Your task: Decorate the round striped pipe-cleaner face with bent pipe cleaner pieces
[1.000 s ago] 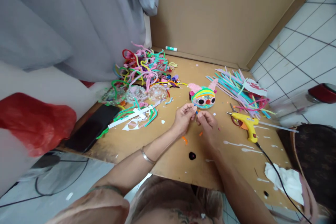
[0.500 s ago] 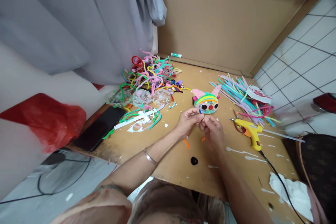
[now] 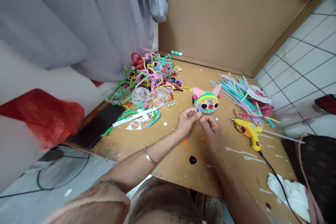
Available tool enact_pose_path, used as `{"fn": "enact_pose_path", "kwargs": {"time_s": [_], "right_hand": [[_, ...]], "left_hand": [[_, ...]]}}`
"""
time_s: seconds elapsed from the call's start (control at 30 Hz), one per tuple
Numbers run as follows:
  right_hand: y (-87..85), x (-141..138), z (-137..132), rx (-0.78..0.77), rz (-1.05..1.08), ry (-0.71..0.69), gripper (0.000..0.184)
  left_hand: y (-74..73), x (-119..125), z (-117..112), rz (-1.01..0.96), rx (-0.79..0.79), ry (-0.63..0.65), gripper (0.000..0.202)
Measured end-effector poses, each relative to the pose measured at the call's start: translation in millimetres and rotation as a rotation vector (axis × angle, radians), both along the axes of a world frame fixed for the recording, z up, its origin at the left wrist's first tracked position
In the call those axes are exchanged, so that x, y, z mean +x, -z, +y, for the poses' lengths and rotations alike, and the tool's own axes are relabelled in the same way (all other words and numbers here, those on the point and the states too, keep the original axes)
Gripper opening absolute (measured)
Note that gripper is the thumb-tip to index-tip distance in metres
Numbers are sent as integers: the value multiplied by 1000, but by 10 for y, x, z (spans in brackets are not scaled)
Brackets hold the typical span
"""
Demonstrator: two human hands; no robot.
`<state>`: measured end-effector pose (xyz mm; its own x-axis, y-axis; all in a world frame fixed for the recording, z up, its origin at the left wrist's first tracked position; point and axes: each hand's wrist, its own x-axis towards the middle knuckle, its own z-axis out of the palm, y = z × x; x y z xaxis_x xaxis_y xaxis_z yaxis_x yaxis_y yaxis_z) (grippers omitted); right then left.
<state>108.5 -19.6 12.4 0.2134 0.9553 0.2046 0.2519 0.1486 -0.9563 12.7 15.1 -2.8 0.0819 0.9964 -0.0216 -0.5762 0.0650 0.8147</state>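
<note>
The left hand (image 3: 187, 120) and the right hand (image 3: 210, 126) are shown meeting fingertip to fingertip just above the counter (image 3: 168, 143), each closed to a fine pinch, with the other fingers curled in, on one small snippet (image 3: 200, 114). The snippet shows blue and orange but is too small to be identified with certainty. It is held in the air between the two hands, just in front of a striped pipe-cleaner face (image 3: 206, 100) with pink ears. The snippet is judged to be very light, soft and easily bent, and easily dropped, so it is best held at its ends by the fingertips alone. A metal bracelet (image 3: 148, 155) is worn on the left wrist. An orange scrap (image 3: 186, 143) and a black blob (image 3: 192, 160) lie near the hands. A yellow glue gun (image 3: 250, 130) lies to the right, with straight pipe cleaners (image 3: 235, 91) fanned out behind it. A tangled heap of pipe cleaners (image 3: 152, 70) is seen to the left, with clear plastic shells (image 3: 151, 95) in front of it; whether anything is in them cannot be told. A brown patterned bag (image 3: 317, 161) stands at the far right, its contents hidden.
</note>
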Motion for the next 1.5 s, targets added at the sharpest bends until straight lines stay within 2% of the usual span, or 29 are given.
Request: {"fn": "enact_pose_path", "kwargs": {"time_s": [0.13,0.3,0.43,0.63,0.83,0.93,1.03,1.2,1.37,1.5], "right_hand": [[6,-15,-6,31,-46,74,26],[35,-28,-24,62,-120,94,24],[37,-32,-44,93,-80,158,23],[16,-11,-55,117,-41,81,26],[35,-5,-38,115,-110,112,27],[35,-8,-43,109,-119,129,28],[27,-12,-49,100,-108,146,29],[40,2,-32,87,-88,149,24],[47,34,-16,118,-34,172,21],[33,69,4,135,-12,89,25]], "left_hand": [[-3,-4,-4,8,24,2,47],[-30,-40,17,23,73,-9,45],[-46,-55,27,7,73,8,47],[-39,-49,-7,22,91,183,51],[-35,-50,-27,106,133,97,51],[-38,-63,-23,148,156,114,51],[-30,-89,-16,227,215,158,50],[-8,-133,-9,349,333,147,39],[-32,-157,-8,551,458,63,26],[-27,-145,-2,651,609,51,23]]}}
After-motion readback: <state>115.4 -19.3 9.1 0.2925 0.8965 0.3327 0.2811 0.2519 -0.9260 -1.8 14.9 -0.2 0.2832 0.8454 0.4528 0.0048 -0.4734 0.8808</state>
